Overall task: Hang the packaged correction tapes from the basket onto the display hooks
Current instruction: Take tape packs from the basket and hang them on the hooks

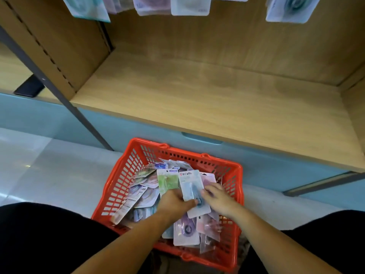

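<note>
Ideally the right hand, pinching the pale blue carded correction tape that the left hand grips over the red plastic basket, should lift it singly.

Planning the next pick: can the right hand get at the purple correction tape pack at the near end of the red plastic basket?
Probably yes. The purple pack lies atop the pile in the red basket, close by the right hand, mostly uncovered; that hand's fingers touch a pale blue pack.
</note>
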The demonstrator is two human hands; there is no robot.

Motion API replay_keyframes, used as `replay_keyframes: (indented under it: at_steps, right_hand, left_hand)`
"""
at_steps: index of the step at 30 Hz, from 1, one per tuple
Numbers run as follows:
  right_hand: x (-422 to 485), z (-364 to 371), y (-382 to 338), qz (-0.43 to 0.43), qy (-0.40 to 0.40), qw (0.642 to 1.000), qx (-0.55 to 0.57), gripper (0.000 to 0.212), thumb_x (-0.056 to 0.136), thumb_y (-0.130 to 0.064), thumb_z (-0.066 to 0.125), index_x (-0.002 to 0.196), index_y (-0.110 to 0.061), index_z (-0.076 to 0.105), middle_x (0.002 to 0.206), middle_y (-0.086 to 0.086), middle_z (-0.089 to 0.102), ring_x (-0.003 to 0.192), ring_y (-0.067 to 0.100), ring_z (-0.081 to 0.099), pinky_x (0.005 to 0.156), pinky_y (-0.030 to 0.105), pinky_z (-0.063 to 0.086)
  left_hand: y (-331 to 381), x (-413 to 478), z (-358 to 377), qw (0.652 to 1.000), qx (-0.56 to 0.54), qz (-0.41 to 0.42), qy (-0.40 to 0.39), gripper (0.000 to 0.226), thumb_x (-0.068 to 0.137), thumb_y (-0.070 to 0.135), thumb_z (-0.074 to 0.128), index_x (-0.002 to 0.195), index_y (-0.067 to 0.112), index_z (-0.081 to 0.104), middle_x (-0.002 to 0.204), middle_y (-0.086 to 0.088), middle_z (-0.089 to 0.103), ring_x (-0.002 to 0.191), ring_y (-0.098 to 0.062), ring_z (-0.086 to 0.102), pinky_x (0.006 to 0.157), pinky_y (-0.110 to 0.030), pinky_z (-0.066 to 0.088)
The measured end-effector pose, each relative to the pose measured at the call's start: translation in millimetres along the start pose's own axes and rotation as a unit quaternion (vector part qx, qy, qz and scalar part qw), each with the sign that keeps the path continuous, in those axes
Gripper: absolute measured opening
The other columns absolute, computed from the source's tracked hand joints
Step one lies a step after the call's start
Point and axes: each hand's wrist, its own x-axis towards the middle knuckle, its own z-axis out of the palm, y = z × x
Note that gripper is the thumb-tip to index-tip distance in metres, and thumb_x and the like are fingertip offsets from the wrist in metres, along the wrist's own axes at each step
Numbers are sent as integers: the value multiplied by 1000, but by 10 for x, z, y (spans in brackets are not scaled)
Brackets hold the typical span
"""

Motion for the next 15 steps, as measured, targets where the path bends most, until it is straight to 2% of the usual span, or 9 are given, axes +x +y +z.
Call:
replay_keyframes:
  at_steps: [2,3,5,7,8,9,10,12,15]
  right_hand:
    - [24,16,44,0,36,999,40,18,105,-35,57,103,-23,71,118,-8,48,119,11,49,116,27,34]
    - [38,9,62,6,53,997,56,17,103,-31,61,91,-23,70,107,-9,47,112,11,50,108,20,38]
    - [54,-8,90,15,74,993,86,23,102,-24,64,81,-17,71,95,-6,47,103,14,52,86,6,36]
    - [87,-6,98,21,100,990,98,30,97,-18,70,68,-20,61,90,-2,48,96,17,53,76,7,35]
    - [103,7,90,27,123,987,102,28,93,-17,75,70,-22,59,93,-1,49,95,18,54,76,6,35]
    - [116,25,93,38,141,983,110,19,88,-17,80,79,-22,63,101,0,50,98,18,55,78,4,35]
    - [110,28,73,57,143,981,119,22,84,-21,85,96,-20,66,111,0,50,104,18,56,83,6,37]
    - [156,81,59,104,111,978,143,63,74,-33,93,127,-21,61,129,-2,49,116,19,57,99,24,45]
    - [231,183,50,105,66,978,167,94,47,-53,98,130,-26,61,133,-3,63,114,17,65,101,37,54]
  left_hand:
    - [17,17,-11,998,-53,-23,-2,40,77,27,92,56,24,58,49,16,59,41,5,52,40,-12,35]
    - [1,47,-33,996,-81,-33,-2,37,77,18,90,58,21,59,52,15,59,42,4,52,41,-13,37]
    - [-57,91,-108,991,-123,-46,0,26,81,10,85,70,14,62,63,5,62,49,-4,54,45,-15,41]
    - [-125,93,-182,988,-147,-41,8,17,87,8,80,80,10,65,69,0,64,54,-9,55,46,-17,43]
    - [-157,93,-205,988,-148,-40,7,14,90,8,78,83,9,66,72,-3,65,56,-11,57,48,-19,45]
    - [-189,100,-223,988,-146,-40,5,12,93,8,75,85,9,65,73,-5,66,57,-13,58,49,-22,47]
    - [-222,116,-240,989,-144,-44,4,11,95,7,72,86,8,64,73,-7,66,55,-14,59,50,-25,49]
    - [-254,147,-295,988,-145,-57,5,9,97,5,67,90,6,62,70,-10,66,52,-19,62,52,-31,53]
    - [-288,197,-437,990,-116,-70,45,3,96,5,62,95,7,61,80,-11,65,64,-23,61,53,-31,51]
